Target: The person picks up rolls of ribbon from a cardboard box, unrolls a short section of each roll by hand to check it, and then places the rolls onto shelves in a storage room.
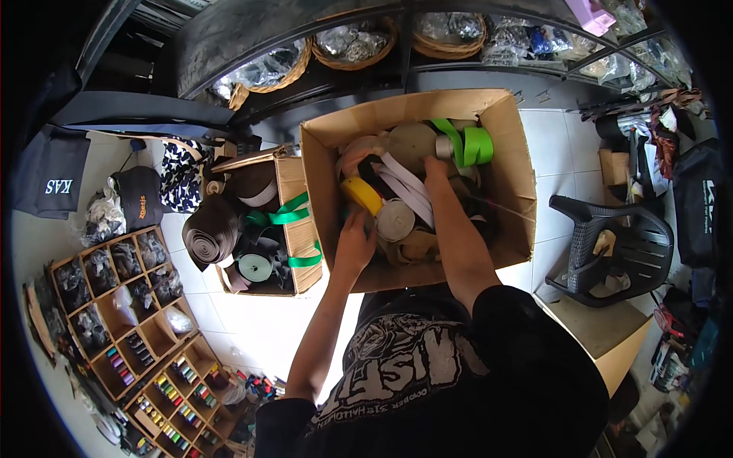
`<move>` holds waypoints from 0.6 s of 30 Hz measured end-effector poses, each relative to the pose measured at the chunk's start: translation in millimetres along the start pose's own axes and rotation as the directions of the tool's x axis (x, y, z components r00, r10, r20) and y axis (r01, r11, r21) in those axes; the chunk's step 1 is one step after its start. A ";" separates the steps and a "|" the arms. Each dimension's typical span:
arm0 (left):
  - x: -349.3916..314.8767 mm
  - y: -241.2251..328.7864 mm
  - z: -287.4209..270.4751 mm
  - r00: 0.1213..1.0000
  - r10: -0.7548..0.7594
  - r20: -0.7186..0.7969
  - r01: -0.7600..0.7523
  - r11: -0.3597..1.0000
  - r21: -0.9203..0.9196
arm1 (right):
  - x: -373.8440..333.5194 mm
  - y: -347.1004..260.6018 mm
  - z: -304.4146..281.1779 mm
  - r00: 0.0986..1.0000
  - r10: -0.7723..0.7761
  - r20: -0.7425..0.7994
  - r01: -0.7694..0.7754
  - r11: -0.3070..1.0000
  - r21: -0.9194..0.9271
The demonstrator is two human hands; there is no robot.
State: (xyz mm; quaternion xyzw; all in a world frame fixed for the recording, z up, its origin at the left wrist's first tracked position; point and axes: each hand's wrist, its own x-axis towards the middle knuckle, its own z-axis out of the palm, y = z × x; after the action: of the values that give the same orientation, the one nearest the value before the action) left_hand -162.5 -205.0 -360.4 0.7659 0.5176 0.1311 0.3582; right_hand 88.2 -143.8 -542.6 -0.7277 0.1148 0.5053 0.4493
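Both hands reach into a large cardboard box point(324, 145) full of rolled straps. My left hand point(356, 238) is by the box's left inner side, fingers apart, close to a yellow strap roll point(362, 195). A whitish roll point(395, 220) lies just right of it. My right hand point(436, 172) is deeper in the box, at the edge of a grey-beige roll point(411, 146); its fingertips are hidden. Beyond it, a bright green strap roll point(476, 146) stands at the far right. White straps point(405, 189) run slantwise between my hands.
A smaller cardboard box point(304, 237) with dark rolls point(210, 233) and green ribbon stands to the left. A wooden compartment rack point(145, 305) holds thread spools at lower left. Wicker baskets point(353, 46) line the far shelf. A black plastic chair point(611, 248) is at the right.
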 end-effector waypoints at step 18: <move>86.0 -30.2 28.1 0.775 0.326 0.540 -0.623 0.533 0.572 | -25.9 -30.8 -13.7 0.962 -0.274 0.002 0.250 0.877 -0.410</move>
State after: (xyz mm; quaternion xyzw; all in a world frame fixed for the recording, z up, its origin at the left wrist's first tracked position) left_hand -130.5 -134.1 -415.6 0.9649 0.2147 -0.1368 0.0643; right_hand 104.0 -144.2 -503.2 -0.8277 -0.0795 0.4319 0.3492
